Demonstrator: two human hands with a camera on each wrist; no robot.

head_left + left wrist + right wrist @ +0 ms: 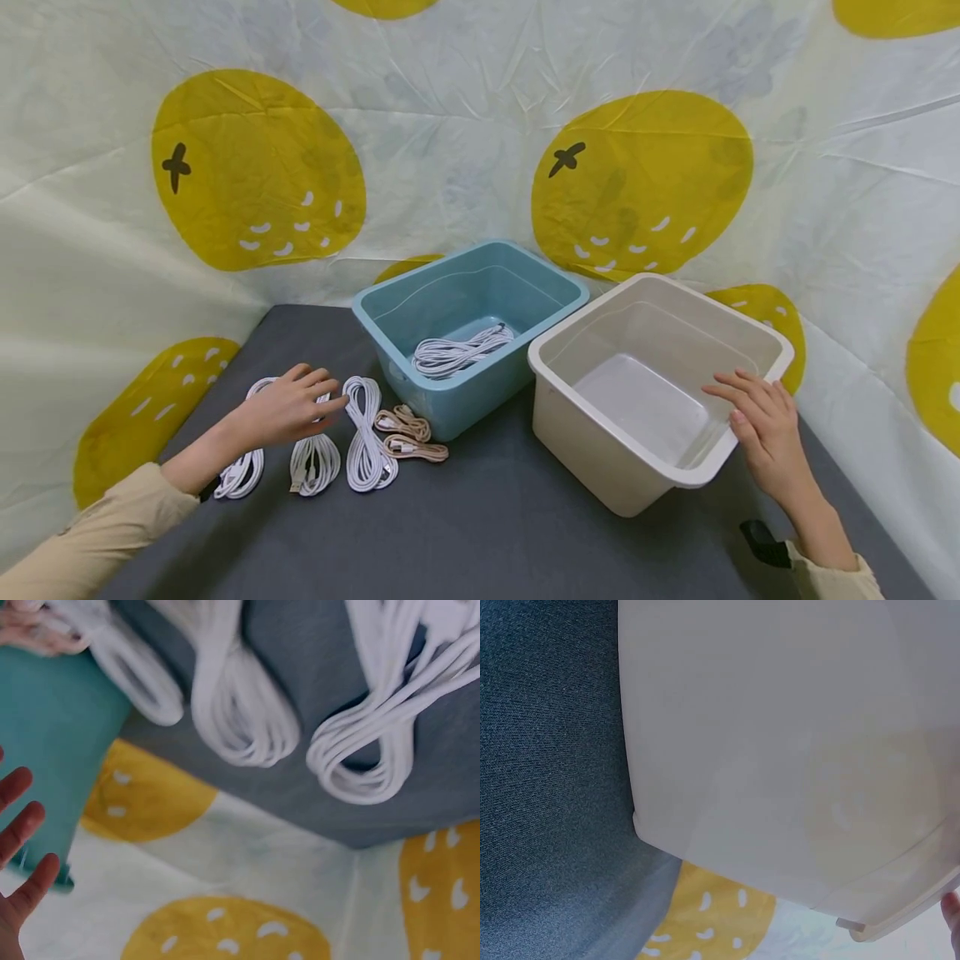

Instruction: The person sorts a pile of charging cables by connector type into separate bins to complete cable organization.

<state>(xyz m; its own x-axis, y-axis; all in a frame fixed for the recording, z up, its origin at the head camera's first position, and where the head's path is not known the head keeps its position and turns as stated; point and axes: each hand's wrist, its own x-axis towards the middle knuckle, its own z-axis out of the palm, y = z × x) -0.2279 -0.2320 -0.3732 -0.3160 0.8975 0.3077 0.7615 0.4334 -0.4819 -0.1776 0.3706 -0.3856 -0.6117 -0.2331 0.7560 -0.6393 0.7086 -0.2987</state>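
My left hand (296,406) hovers over a row of coiled white cables, its fingers spread and holding nothing. Under it lie a left cable bundle (242,477) and a middle cable bundle (315,468), both partly hidden by the hand. To their right is a third white bundle (365,442), beside two tan cables (415,449). Another coiled white cable (459,352) lies inside the blue bin (457,408). My right hand (767,429) is at the right rim of the beige bin (592,450), fingers extended over it; whether it touches is unclear.
The two bins stand side by side on a dark grey table (480,525), the blue one farther back on the left. A pale curtain (450,167) with yellow fruit prints hangs behind and on both sides.
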